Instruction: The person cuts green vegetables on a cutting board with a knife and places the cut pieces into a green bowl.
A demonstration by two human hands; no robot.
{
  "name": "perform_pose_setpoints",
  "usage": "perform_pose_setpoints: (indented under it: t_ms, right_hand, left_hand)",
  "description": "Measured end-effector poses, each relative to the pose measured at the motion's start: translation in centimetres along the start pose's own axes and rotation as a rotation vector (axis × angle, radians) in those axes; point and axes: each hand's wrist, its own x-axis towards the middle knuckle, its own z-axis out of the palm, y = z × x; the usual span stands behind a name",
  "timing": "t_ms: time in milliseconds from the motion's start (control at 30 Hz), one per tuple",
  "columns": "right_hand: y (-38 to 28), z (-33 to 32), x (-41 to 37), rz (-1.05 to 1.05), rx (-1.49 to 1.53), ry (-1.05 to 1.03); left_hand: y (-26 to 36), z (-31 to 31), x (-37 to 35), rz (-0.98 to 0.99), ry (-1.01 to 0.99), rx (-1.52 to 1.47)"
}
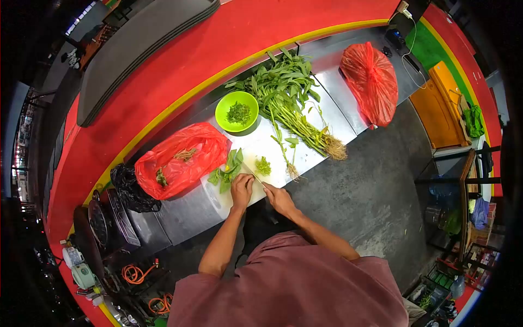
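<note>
My left hand (242, 191) is closed around the stems of a leafy green bunch (229, 170) on a pale cutting board (222, 197). Just to its right, my right hand (279, 199) grips a knife (258, 179), whose thin blade points up and left toward my left fingers. A small heap of chopped green pieces (262, 165) lies on the board beyond the blade. Behind it stands a lime green bowl (221, 114) with chopped greens inside. A large bundle of rooted greens (289, 103) lies at the back right, with a few loose stems beside it.
An open red plastic bag (204, 143) with scraps lies left on the metal counter (188, 218), beside a black bag (132, 191). A tied red bag (371, 82) sits at the counter's right. A red wall (261, 27) runs behind; grey floor (359, 191) shows at right.
</note>
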Motion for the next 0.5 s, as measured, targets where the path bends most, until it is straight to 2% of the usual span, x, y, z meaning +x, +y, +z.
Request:
perform_pose_setpoints:
  t_ms: [100, 133, 300, 367, 500]
  right_hand:
    - [1.4, 1.3, 1.0, -0.105, -0.019, 0.087]
    - [1.5, 1.3, 1.4, -0.051, -0.050, 0.031]
    - [1.0, 1.8, 2.7, -0.102, 0.014, 0.070]
    - [0.4, 1.3, 2.0, -0.051, 0.086, 0.050]
    - [1.0, 0.8, 0.9, 0.005, 0.028, 0.009]
  left_hand:
    - [0.2, -0.2, 0.0, 0.031, 0.004, 0.012]
    - [0.1, -0.2, 0.0, 0.042, -0.003, 0.016]
    - [-0.1, -0.1, -0.1, 0.036, -0.010, 0.020]
    - [-0.4, 0.0, -0.3, 0.041, -0.002, 0.003]
    - [-0.1, 0.0, -0.4, -0.030, -0.006, -0.036]
